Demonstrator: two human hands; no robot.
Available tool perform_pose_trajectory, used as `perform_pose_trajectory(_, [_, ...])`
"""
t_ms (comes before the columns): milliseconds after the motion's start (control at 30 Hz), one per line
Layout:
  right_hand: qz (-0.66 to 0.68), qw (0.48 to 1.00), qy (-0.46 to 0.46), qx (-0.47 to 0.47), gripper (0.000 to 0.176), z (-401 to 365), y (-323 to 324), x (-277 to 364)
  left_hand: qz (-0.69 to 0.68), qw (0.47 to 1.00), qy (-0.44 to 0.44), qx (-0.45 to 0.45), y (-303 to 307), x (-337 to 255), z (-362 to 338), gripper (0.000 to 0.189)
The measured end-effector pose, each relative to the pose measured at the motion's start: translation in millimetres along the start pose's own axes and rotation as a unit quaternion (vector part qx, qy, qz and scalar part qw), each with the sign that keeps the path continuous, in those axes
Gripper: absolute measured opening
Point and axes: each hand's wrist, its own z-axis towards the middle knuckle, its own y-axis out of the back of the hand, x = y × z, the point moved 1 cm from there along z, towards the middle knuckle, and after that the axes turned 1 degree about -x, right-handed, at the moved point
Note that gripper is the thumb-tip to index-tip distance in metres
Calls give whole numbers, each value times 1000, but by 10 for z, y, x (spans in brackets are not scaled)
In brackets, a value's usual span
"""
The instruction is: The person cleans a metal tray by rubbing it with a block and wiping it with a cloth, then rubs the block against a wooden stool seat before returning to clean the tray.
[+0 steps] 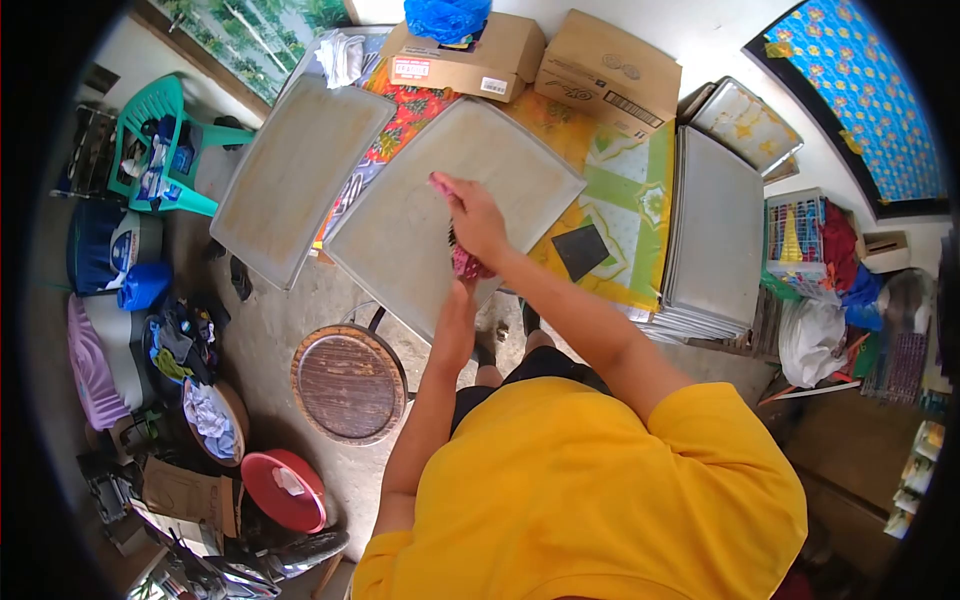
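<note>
A pink-red patterned cloth (468,265) is bunched between my two hands above a large grey tray or panel (420,190). My right hand (477,222) is closed round its upper part, with a bit of pink showing beyond the fingers. At the lower end, my left hand (458,300) grips the cloth, its fingers mostly hidden. A dark, ridged edge shows beside the cloth on the left; I cannot make out what it belongs to.
A second panel (305,175) lies on the left, and a stack of panels (710,220) on the right. Cardboard boxes (610,75) stand at the back. A dark square (580,250) lies on the tablecloth. A round wooden stool (348,385) and red basin (284,490) are on the floor.
</note>
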Motion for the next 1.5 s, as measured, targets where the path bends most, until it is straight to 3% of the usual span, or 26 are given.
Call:
perform_pose_trajectory(33, [-39,999,14,-16,36,95,140,-88,152,987,-22,41,-28,-23,-34,66])
perform_pose_trajectory(67, [-77,996,27,-31,36,171,284,-175,161,987,-17,1,-78,-13,-67,59])
perform_pose_trajectory(133, [-134,987,-68,-52,35,316,587,-344,311,945,-56,-84,80,153,-18,61])
perform_pose_trajectory(200, [-134,988,-27,-69,38,493,854,-923,402,889,-55,-213,482,430,49,72])
perform_pose_trajectory(267, [-175,980,-76,-63,43,595,1103,-1241,532,776,-1,-339,917,629,-12,77])
perform_pose_trajectory(367, [-323,939,-103,-54,53,477,993,-1760,276,873,133,-379,1719,1133,-192,81])
perform_pose_trajectory(467, [-416,904,-97,4,65,101,492,-1699,47,917,288,-272,1077,270,-283,87])
perform_pose_trajectory(533, [-357,928,-42,95,61,-176,47,-1238,8,929,254,-269,1087,279,-332,87])
perform_pose_trajectory(567, [-303,944,58,119,57,-339,-232,-1078,-11,934,237,-267,1090,297,-368,88])
perform_pose_trajectory(600, [-315,923,108,194,53,-537,-477,-870,-23,930,238,-279,1091,316,-393,87])
perform_pose_trajectory(667, [-133,918,203,314,57,-852,-690,-369,-47,923,235,-301,1110,350,-395,86])
perform_pose_trajectory(733, [0,887,241,394,57,-1106,-920,-197,-94,915,250,-301,1309,518,-431,84])
perform_pose_trajectory(833, [63,893,91,437,53,-806,-595,-1,-97,913,241,-316,1446,659,-505,75])
perform_pose_trajectory(900, [70,955,120,261,50,-456,-309,-220,-46,904,250,-345,1196,484,-453,72])
perform_pose_trajectory(933, [-151,952,65,258,47,-232,-122,-349,-40,903,239,-355,1153,476,-431,71])
perform_pose_trajectory(967, [-162,974,60,147,46,-19,50,-545,3,909,224,-353,1178,556,-420,73])
perform_pose_trajectory(1000, [-290,942,-45,162,48,150,231,-787,46,912,209,-350,1228,698,-418,75])
perform_pose_trajectory(1067, [-457,887,-3,67,52,223,367,-1517,110,917,155,-351,1284,922,-409,78])
perform_pose_trajectory(1233, [-419,906,36,50,53,747,246,-1779,165,917,185,-314,1244,860,-380,79])
perform_pose_trajectory(1400, [-370,925,47,68,51,1527,-346,-1728,166,919,183,-307,1222,749,-375,78])
perform_pose_trajectory(1500, [-335,928,141,84,48,1452,-850,-1600,154,922,172,-310,1210,763,-371,78])
